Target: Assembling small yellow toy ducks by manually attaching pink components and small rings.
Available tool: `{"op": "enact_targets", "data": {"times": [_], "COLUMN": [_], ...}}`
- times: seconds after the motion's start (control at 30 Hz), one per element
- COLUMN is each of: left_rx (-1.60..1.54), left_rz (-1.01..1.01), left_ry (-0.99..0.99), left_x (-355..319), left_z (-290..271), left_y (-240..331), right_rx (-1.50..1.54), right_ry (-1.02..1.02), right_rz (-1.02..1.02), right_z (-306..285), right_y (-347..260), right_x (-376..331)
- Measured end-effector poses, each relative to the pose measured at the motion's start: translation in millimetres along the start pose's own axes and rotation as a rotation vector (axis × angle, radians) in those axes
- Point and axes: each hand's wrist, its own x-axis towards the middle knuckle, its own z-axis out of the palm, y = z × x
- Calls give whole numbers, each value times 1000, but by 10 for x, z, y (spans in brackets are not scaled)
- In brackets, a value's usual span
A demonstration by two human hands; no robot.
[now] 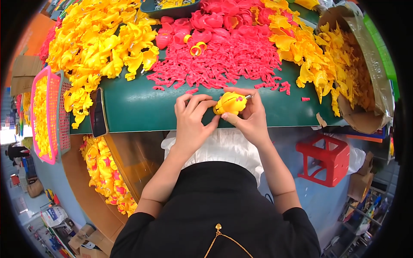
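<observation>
Heaps of loose yellow shells [99,47] and small red pieces [223,60] covered the green table [142,112], while a box below [105,172] held finished yellow-and-red toys, suggesting much remained to assemble. At the table's near edge, the left hand [191,124] and right hand [251,118] together gripped one yellow toy body [231,103], red spots already fitted.

A small yellow plastic toy [231,103] w/ red spots & a short metal pin at its upper right is held above the green table's near edge, pinched btwn both hands.
</observation>
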Motion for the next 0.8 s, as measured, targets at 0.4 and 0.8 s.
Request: {"op": "enact_targets", "data": {"times": [0.4,0.8], "left_rx": [-552,-603], "left_rz": [-97,-244], "left_ry": [-196,-42], "left_x": [82,-71], "left_z": [-482,-373], "left_y": [-38,19], "right_rx": [-950,-876], "right_ry": [-73,-35], "right_rz": [-350,-454], "right_z": [295,242], "right_y": [-112,84], "right_x": [-30,-61]}}
